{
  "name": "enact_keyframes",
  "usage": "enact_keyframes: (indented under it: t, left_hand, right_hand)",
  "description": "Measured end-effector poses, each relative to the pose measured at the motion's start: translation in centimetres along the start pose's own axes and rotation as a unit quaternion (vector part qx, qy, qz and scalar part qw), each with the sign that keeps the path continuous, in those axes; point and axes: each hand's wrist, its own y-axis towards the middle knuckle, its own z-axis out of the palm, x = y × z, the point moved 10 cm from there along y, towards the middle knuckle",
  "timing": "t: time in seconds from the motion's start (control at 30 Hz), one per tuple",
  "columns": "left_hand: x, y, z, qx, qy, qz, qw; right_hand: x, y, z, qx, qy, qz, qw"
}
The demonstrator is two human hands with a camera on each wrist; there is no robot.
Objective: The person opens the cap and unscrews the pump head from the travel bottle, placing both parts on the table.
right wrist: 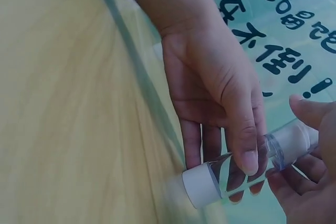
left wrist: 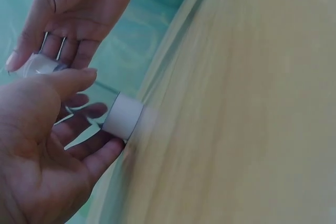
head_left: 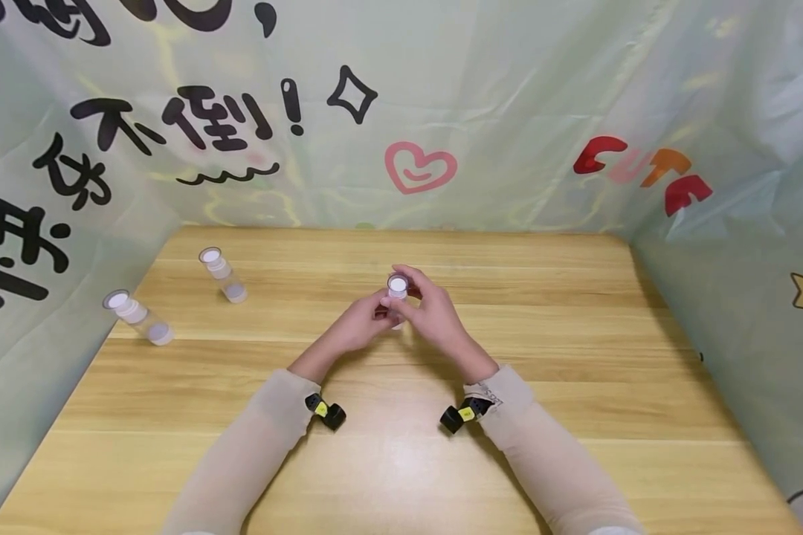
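Note:
A small clear bottle with white ends point(head_left: 398, 287) is held between both hands above the middle of the table. My left hand point(head_left: 359, 324) grips its clear body, its fingers close to the white base point(left wrist: 124, 116) in the left wrist view. My right hand point(head_left: 437, 313) holds the clear-capped top end point(right wrist: 292, 141), thumb and fingers around it. In the right wrist view, the left thumb lies along the transparent body and the white base point(right wrist: 201, 186) sticks out past the fingers. The bottle is tilted in both wrist views.
Two similar bottles stand on the left of the wooden table point(head_left: 401, 461), one point(head_left: 224, 276) farther back and one point(head_left: 138, 318) near the left edge. A printed curtain point(head_left: 508, 89) hangs behind and along both sides.

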Motion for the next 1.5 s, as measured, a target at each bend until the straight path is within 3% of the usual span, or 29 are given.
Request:
enact_keyframes:
  t: [0.17,0.43,0.73,1.03,1.5]
  left_hand:
    - [0.1,0.4,-0.3,0.004,0.006,0.002,1.0]
    - [0.6,1.0,-0.6,0.003,-0.028,0.009,0.9996]
    - [1.2,1.0,-1.3,-0.042,-0.127,0.01,0.991]
    - [1.0,0.7,-1.5,-0.048,-0.094,0.016,0.9943]
    - [1.1,1.0,-1.3,-0.062,-0.04,0.025,0.997]
  right_hand:
    - [-0.3,0.4,-0.2,-0.002,0.035,0.016,0.9993]
    - [-0.1,0.9,-0.3,-0.005,0.061,0.007,0.9981]
    - [-0.4,1.4,0.1,0.012,0.084,0.017,0.9963]
    - [-1.0,1.6,0.7,0.041,0.09,0.02,0.9949]
    - [-0.4,1.3,0.6,0.005,0.014,-0.013,0.9998]
